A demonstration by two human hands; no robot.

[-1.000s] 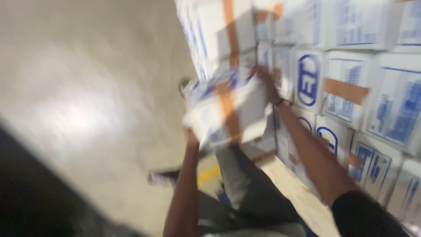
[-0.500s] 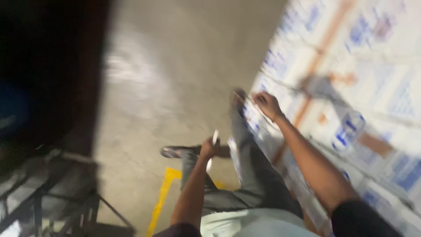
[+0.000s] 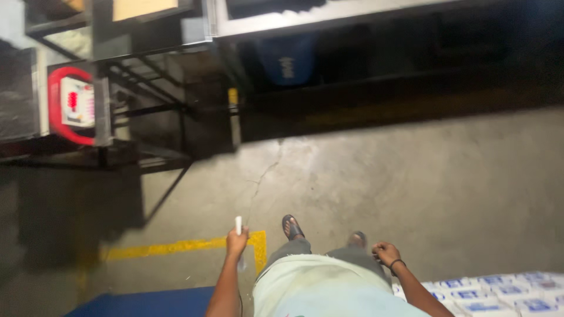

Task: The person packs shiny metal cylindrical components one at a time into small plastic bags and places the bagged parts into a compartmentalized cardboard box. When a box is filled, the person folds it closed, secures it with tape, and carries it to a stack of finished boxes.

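My left hand hangs at my side, closed round a small white stick-like object that pokes up out of the fist. My right hand hangs on the other side with its fingers curled and nothing in it; a dark band sits on its wrist. Just right of that hand, at the bottom edge, are the tops of several white cardboard boxes with blue print. My feet in dark sandals stand on the concrete floor between the two hands.
A yellow painted line crosses the cracked concrete floor by my left hand. A blue flat surface lies at bottom left. Ahead stand a dark metal frame, a red-ringed panel and a blue bin.
Both hands held a white box against the stack a second ago. Now they hang free at my sides, and the view has swung away from the boxes toward the floor and the metal frame.
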